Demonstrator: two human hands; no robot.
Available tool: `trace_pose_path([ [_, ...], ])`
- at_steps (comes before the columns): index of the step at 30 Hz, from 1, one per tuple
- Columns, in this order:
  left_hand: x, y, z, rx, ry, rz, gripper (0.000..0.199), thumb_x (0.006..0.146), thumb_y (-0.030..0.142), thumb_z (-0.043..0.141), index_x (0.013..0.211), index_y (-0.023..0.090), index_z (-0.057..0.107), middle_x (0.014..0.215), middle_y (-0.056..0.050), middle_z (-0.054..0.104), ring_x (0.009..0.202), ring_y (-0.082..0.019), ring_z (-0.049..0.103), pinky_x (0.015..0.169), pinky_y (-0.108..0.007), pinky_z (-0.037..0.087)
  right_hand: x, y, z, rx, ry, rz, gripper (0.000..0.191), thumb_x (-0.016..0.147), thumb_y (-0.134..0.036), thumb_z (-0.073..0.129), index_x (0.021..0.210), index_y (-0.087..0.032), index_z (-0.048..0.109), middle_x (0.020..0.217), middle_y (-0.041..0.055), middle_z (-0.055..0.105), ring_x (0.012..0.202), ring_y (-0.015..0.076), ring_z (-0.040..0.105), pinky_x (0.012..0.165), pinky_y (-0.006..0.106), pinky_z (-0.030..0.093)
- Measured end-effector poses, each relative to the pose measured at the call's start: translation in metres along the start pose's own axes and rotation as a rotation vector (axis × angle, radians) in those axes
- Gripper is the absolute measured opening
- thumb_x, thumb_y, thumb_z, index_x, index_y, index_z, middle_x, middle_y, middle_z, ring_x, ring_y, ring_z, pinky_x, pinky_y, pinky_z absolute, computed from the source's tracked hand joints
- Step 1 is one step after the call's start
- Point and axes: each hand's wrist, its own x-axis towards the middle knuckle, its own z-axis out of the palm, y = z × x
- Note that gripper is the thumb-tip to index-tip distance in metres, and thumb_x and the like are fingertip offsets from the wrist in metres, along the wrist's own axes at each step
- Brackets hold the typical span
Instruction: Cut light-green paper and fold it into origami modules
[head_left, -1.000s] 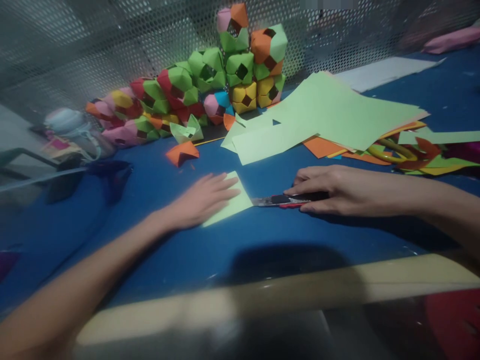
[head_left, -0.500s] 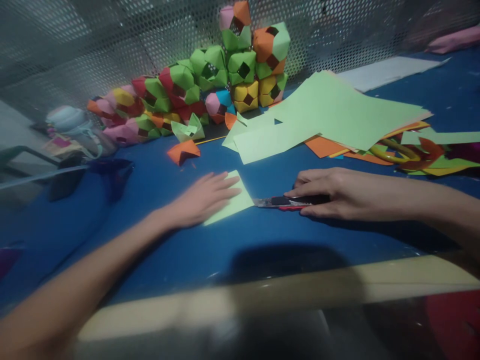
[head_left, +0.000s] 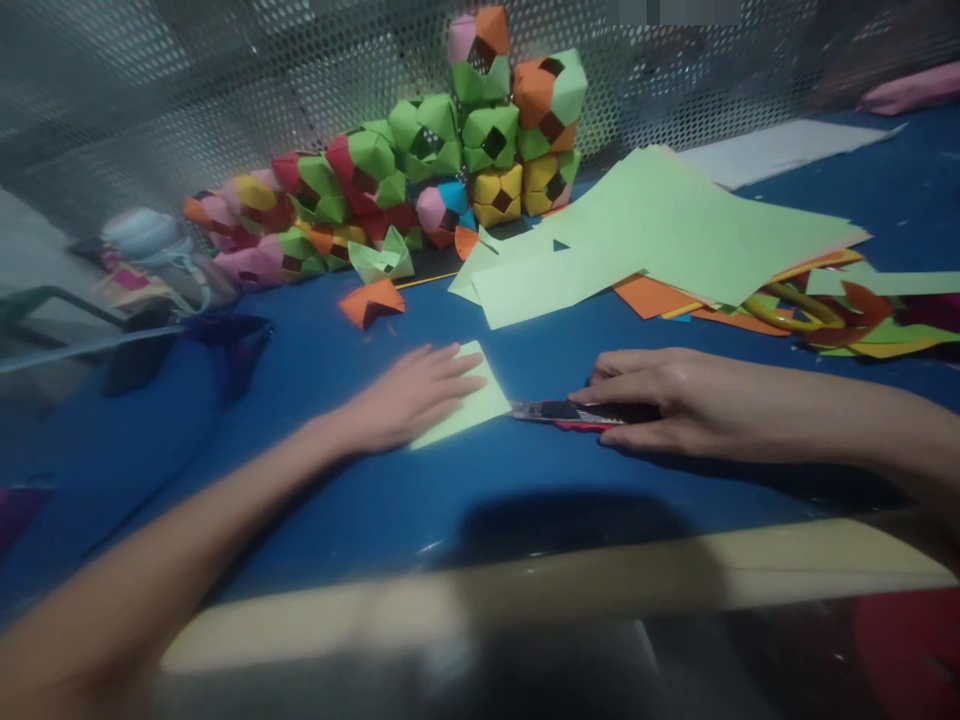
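Observation:
A small pale green paper (head_left: pixel 480 398) lies flat on the blue table (head_left: pixel 300 520). My left hand (head_left: pixel 409 398) rests on it with the fingers stretched out, covering its left part. On the right, my right hand (head_left: pixel 652 400) is closed around a black and red cutter knife (head_left: pixel 562 412). The knife lies low over the table, and its tip points left at the paper's right corner.
Stacked folded paper balls (head_left: pixel 491 135) stand along the perforated metal screen (head_left: pixel 247 80). Large green sheets (head_left: pixel 675 220) lie behind my right hand, beside yellow-handled scissors (head_left: pixel 795 312). An orange folded piece (head_left: pixel 373 303) lies behind my left hand. A bottle (head_left: pixel 199 280) stands at the left.
The whole view has shifted slightly. My right hand and the knife sit a little lower in the picture; my left hand still lies on the paper.

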Motion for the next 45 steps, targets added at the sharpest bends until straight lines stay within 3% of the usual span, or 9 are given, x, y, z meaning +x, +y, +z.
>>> trace_pose_path([
  [13,0.000,0.000,0.001,0.012,-0.009,-0.002,0.046,0.097,0.043,0.024,0.136,0.030,0.043,0.150,0.003,0.033,0.142,-0.018,0.020,0.116,-0.045,0.013,-0.001,-0.010,0.006,0.003,-0.011,-0.008,0.032,0.093,-0.041,0.042,0.105,-0.021,0.064,0.092,0.0081,0.057,0.073,0.0168,0.056,0.061,0.027,0.042],
  [22,0.000,-0.004,0.003,0.045,-0.009,0.027,0.049,0.097,0.046,0.021,0.137,0.027,0.042,0.151,0.000,0.032,0.142,-0.020,0.020,0.116,-0.044,0.014,-0.002,-0.011,0.010,-0.007,-0.002,-0.011,0.035,0.094,-0.040,0.040,0.116,-0.022,0.060,0.090,0.0067,0.056,0.071,0.0159,0.055,0.061,0.027,0.041],
  [45,0.000,-0.002,0.003,0.065,0.001,0.032,0.049,0.097,0.046,0.018,0.138,0.028,0.041,0.151,0.001,0.033,0.142,-0.019,0.020,0.115,-0.043,0.015,0.003,-0.021,0.017,-0.040,0.003,-0.030,0.034,0.095,-0.034,0.040,0.120,-0.021,0.058,0.088,0.0065,0.053,0.069,0.0154,0.052,0.060,0.027,0.039],
])
